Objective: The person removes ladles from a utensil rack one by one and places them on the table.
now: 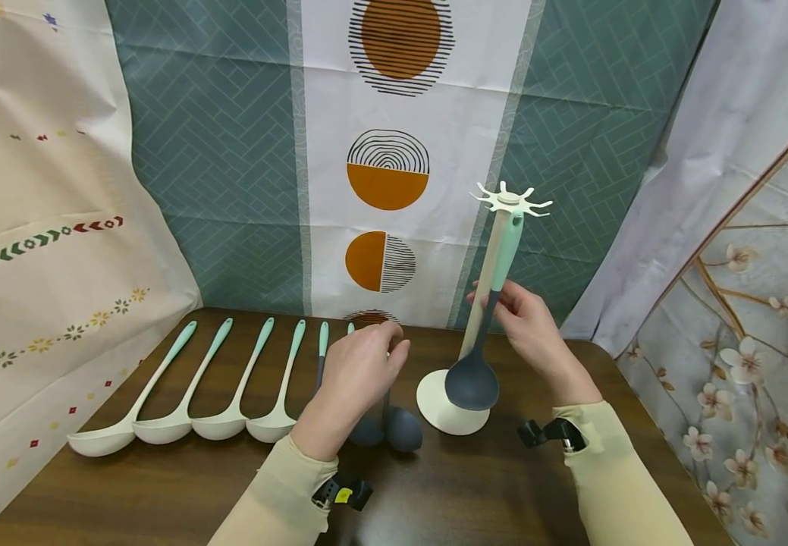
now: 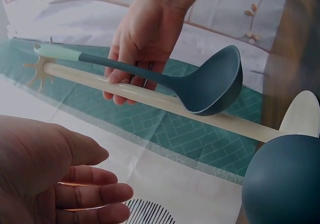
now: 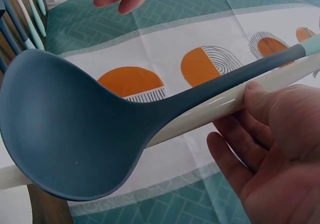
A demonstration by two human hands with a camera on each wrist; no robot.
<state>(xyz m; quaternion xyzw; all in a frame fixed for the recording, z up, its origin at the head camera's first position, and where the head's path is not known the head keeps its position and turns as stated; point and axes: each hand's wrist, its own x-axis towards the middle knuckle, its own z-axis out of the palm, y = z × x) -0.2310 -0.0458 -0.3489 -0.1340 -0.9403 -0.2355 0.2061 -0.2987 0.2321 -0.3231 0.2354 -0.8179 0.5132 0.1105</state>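
A cream utensil stand (image 1: pixel 473 318) rises from a round base, with several hooks fanned out at its top. From it hangs a dark blue-grey ladle (image 1: pixel 472 379) with a mint handle, bowl down over the base. My right hand (image 1: pixel 530 322) holds the stand's pole behind the ladle's shaft; in the right wrist view the thumb (image 3: pixel 257 101) lies on the pole and the fingers are behind it. My left hand (image 1: pixel 359 379) hovers with bent, relaxed fingers and nothing in them. Below it lie two more dark ladles (image 1: pixel 404 431), partly hidden by the hand.
Several cream ladles (image 1: pixel 274 426) with mint handles lie in a row on the left of the brown wooden table (image 1: pixel 161 500). A patterned cloth (image 1: pixel 230 152) hangs behind the table, and a floral curtain (image 1: pixel 742 425) borders the right side.
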